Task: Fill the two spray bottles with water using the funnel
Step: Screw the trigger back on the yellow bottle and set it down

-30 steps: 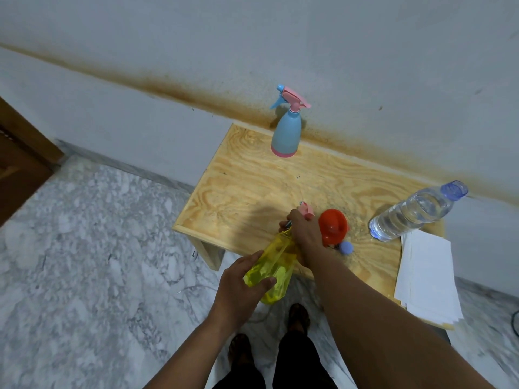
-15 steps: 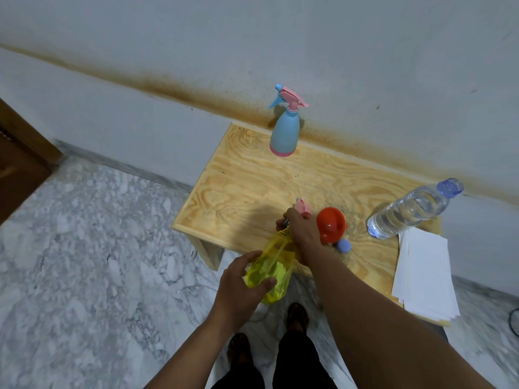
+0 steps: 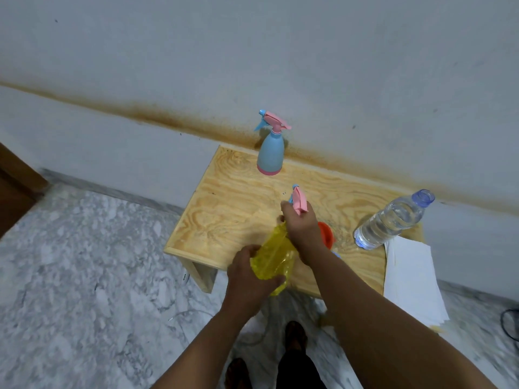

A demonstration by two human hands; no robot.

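My left hand grips the lower body of a yellow spray bottle, held tilted over the table's front edge. My right hand is closed around its neck and pink spray head. Partly hidden behind my right wrist is a red funnel, on the wooden table. A blue spray bottle with a pink and blue head stands upright at the table's back edge by the wall. A clear water bottle with no cap on lies tilted at the right.
A stack of white paper overhangs the table's right front corner. A small blue cap peeks out by my right forearm. Marble floor spreads to the left, a wooden door edge at far left. My feet are below.
Both hands keep hold of the yellow bottle. The pink spray head now shows further above my right hand, which covers more of the funnel.
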